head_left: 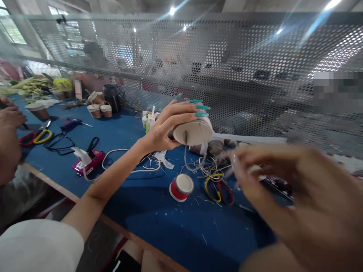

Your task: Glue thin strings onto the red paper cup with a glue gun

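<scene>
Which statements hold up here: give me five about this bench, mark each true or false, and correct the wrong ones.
1. The left hand holds a pale cup-like piece. True.
2. The right hand is gripping the nearer scissors. False: those scissors lie on the blue table.
3. A cord hangs from the pale cup-like piece. True.
4. The pink box is right of the red-banded item in the picture. False: it is to the left.
5. The red-banded item rests on the table. True.
</scene>
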{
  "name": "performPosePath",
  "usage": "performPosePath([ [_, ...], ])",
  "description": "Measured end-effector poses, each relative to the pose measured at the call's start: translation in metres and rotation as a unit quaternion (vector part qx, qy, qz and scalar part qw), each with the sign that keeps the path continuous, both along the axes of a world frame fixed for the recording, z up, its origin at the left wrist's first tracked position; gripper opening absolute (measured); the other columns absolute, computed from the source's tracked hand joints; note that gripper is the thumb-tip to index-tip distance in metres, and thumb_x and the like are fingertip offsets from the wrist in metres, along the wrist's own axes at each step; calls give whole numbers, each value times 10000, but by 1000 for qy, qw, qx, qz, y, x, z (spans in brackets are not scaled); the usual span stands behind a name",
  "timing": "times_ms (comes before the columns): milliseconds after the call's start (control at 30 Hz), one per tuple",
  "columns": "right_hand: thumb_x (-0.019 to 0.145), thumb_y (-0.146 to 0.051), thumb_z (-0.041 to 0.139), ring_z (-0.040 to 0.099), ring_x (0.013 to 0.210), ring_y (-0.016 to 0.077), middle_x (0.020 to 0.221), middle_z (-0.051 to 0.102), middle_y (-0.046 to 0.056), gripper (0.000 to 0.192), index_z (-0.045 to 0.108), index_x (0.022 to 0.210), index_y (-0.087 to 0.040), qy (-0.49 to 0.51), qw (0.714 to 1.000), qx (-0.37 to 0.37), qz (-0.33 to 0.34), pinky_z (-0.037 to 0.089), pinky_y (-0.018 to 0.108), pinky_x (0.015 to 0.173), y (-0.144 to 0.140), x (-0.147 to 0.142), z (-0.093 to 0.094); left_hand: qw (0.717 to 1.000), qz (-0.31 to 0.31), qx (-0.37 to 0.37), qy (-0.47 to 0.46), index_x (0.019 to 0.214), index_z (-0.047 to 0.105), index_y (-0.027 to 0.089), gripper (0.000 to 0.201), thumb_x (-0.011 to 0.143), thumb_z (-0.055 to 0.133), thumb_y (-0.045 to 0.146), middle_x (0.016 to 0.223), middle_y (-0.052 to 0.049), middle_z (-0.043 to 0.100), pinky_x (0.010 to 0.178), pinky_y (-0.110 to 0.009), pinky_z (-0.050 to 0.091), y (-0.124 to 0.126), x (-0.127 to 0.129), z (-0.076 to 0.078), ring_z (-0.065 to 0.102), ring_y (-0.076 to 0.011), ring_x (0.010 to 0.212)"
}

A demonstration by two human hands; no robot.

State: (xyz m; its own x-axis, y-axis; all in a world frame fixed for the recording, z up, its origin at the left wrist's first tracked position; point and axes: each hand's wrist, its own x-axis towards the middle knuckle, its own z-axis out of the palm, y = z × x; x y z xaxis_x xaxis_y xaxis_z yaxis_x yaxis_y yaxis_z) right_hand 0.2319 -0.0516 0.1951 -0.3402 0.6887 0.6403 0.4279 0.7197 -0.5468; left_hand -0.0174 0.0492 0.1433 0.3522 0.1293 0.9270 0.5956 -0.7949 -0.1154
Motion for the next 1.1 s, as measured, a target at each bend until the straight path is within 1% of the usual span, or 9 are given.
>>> performPosePath([
  [67, 761, -396, 727, 646, 985, 275, 1238, 577, 79, 471, 530, 1176, -294, -12, 998, 42, -45, 607, 466, 759, 24, -11, 0, 1000, 7, 20, -4, 1351, 253, 377, 482, 940, 424, 561, 1384, -38, 528, 1161, -585, 283, -4, 4, 0, 483, -258, 1355],
  [133, 766, -411, 719, 602, 1147, 292, 1378, 465, 118, 619, 423, 1286, -253, -9, 1000, -14, 20, 569, 499, 904, 44, -21, -6, 998, 8, 58, -8, 1333, 246, 371, 465, 942, 432, 541, 1360, -36, 551, 1157, -603, 284, -7, 9, -1, 490, -253, 1351],
  [300, 857, -357, 637, 628, 1118, 230, 1242, 604, 64, 385, 502, 1208, -274, 60, 968, -165, 178, 573, 392, 932, 58, -39, -18, 994, 45, 97, 3, 1278, 297, 407, 337, 971, 425, 459, 1316, 41, 598, 1207, -568, 229, -13, 13, -3, 493, -191, 1352],
  [433, 854, -274, 632, 645, 1058, 191, 1211, 615, 33, 369, 520, 1205, -295, 102, 956, -196, 193, 550, 367, 979, 51, -45, -20, 994, 102, -7, 44, 1211, 416, 375, 292, 988, 321, 538, 1346, 49, 593, 1220, -595, 177, -15, 12, -3, 467, -211, 1378],
  [600, 845, -225, 631, 647, 1051, 170, 1217, 610, 29, 377, 520, 1199, -290, 112, 950, -205, 208, 545, 354, 987, 54, -45, -18, 998, 36, 36, 29, 1228, 422, 405, 245, 998, 373, 471, 1338, 77, 600, 1216, -570, 198, -14, 11, -3, 469, -191, 1376],
  [733, 820, -361, 676, 653, 1057, 203, 1236, 611, 49, 451, 510, 1231, -279, 90, 960, -187, 189, 566, 381, 942, 60, -44, -21, 998, 42, -9, 43, 1260, 413, 396, 292, 990, 363, 494, 1362, 59, 587, 1209, -593, 217, -10, 11, -7, 422, -219, 1410],
  [933, 764, -490, 681, 689, 949, 239, 1112, 679, 72, 525, 527, 1198, -238, 50, 975, -170, 131, 572, 466, 892, 89, -49, -32, 997, 25, 29, 64, 1343, 306, 409, 445, 944, 487, 328, 1399, 33, 565, 1223, -592, 202, 16, 9, -21, 410, -228, 1417],
  [1033, 721, -513, 702, 680, 971, 317, 1002, 711, 103, 472, 618, 1061, -197, -103, 982, -150, 51, 528, 571, 918, 117, -41, -23, 994, 54, -81, 49, 1389, 247, 265, 642, 864, 611, 327, 1466, -90, 493, 1237, -531, 202, 37, 13, -37, 402, -269, 1419],
  [1100, 701, -531, 720, 680, 922, 359, 914, 720, 98, 375, 682, 900, -215, -221, 960, -172, -25, 501, 631, 911, 133, -10, -28, 961, 96, -255, 55, 1423, 225, 192, 833, 769, 718, 344, 1529, -148, 398, 1227, -455, 257, 51, 16, -51, 372, -303, 1434],
])
